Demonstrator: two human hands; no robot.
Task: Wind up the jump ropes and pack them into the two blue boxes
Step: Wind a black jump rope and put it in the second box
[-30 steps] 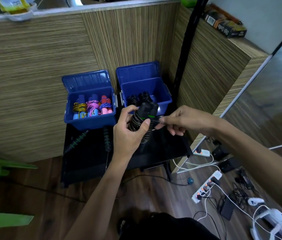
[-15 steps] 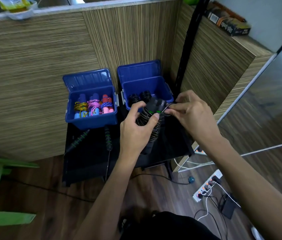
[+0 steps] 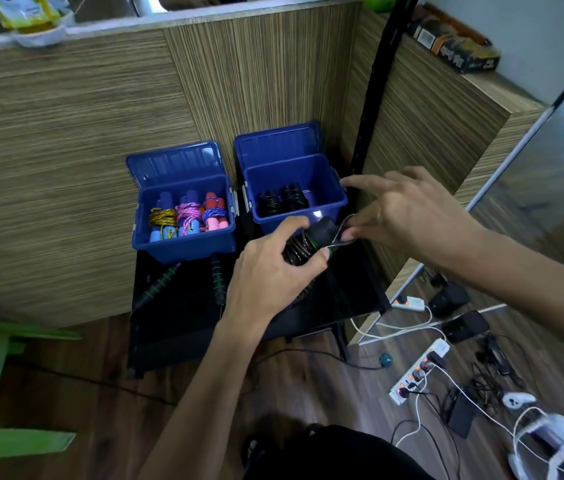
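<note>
left hand point(image 3: 266, 278) gripping wound black jump rope point(image 3: 303, 245) | right hand point(image 3: 408, 216) fingers pinching loose cord end point(image 3: 341, 233) | advice: keep tension tucking it

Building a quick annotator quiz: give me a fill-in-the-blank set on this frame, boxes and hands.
1. The left blue box holds ____ wound colourful ropes.
2. The wound black ropes lie in the ____ blue box.
3. The left hand grips a black jump rope whose handles carry ____ bands.
4. The right hand pinches the loose ____ of that rope.

Missing words: three; right; green; cord
</note>
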